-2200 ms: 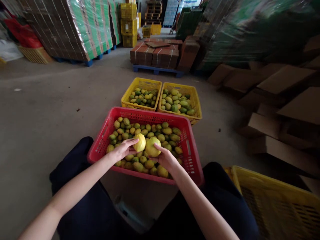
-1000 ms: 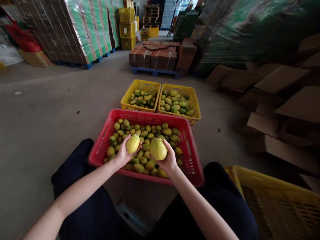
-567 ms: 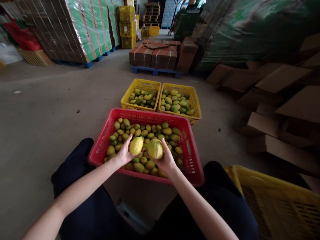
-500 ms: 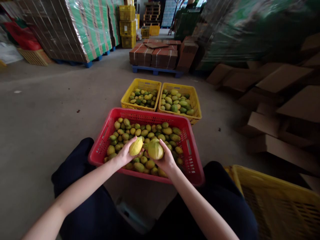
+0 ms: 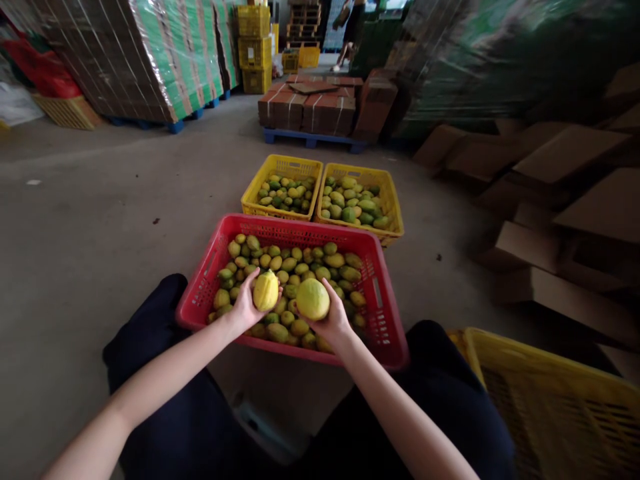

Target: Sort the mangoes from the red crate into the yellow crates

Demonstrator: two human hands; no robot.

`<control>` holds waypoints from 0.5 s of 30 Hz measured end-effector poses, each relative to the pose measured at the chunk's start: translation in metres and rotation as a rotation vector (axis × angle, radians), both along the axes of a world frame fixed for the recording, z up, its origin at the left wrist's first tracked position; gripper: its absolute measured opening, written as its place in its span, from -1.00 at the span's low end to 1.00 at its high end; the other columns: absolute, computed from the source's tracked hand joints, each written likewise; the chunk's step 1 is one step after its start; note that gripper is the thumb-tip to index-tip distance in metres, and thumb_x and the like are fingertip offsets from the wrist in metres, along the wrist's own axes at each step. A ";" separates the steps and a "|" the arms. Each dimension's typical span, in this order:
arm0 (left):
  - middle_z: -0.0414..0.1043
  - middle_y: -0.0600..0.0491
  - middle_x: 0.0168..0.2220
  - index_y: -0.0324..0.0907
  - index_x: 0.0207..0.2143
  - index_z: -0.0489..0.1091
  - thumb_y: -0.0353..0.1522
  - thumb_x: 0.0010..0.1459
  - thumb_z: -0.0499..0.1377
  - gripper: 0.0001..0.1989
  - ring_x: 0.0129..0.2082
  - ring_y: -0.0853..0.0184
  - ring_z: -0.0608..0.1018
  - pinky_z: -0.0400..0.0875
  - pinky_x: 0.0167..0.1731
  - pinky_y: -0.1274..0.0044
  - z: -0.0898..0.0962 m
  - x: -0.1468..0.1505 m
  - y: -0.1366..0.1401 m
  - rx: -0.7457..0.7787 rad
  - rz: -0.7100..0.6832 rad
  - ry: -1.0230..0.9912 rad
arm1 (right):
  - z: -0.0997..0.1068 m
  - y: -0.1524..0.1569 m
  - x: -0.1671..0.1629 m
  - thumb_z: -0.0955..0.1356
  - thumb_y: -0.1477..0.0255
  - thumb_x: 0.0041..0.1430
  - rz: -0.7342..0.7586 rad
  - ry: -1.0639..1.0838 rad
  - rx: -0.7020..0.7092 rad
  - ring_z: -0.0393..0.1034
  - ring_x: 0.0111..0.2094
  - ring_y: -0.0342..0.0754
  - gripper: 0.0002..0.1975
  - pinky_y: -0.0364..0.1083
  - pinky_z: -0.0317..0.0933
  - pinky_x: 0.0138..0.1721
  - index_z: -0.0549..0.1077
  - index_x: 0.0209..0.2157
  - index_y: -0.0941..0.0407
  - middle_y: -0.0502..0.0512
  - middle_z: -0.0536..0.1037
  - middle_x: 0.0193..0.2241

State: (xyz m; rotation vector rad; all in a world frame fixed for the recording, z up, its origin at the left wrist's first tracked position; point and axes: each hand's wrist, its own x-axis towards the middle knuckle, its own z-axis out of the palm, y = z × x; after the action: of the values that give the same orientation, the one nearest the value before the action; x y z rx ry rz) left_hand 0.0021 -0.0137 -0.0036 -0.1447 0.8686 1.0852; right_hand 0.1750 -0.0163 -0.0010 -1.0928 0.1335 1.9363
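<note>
Over the red crate (image 5: 384,293), my left hand (image 5: 245,308) is closed around a ribbed yellow papaya (image 5: 265,291), its green-tinged end pointing up. In my right hand (image 5: 334,320) lies a rounder yellow-green papaya (image 5: 313,299), with the thumb along its right side. The two fruits are held side by side with a small gap between them. Beneath them, many green and yellow papayas (image 5: 278,332) fill the red crate. Fingers under both held fruits are mostly hidden.
Two yellow crates (image 5: 359,229) of similar fruit stand just beyond the red one. Another yellow crate (image 5: 550,380) is at my right knee. Flattened cardboard boxes (image 5: 535,247) pile up on the right. A pallet of bundled cardboard (image 5: 307,113) sits ahead; a person (image 5: 353,27) is far behind it.
Both papayas have been turned in my hands, and the left one has shifted slightly left, widening the gap. The person in the background has come more into view.
</note>
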 end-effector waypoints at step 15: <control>0.48 -0.01 -0.49 -0.29 -0.27 0.40 -0.27 0.23 0.01 -0.73 -0.50 0.33 0.56 0.49 -0.54 0.54 -0.002 -0.001 0.004 -0.058 -0.004 0.020 | -0.008 0.002 0.009 0.27 0.29 0.14 -0.149 -0.089 -0.012 0.43 -0.57 -0.06 -0.83 -0.03 0.37 -0.44 0.40 -0.40 0.07 -0.02 0.51 -0.62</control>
State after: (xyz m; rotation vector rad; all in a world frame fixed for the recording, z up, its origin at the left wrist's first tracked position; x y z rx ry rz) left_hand 0.0007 -0.0101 -0.0055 -0.1805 0.9180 1.0596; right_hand 0.1836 -0.0145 -0.0088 -1.1425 0.1731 1.7536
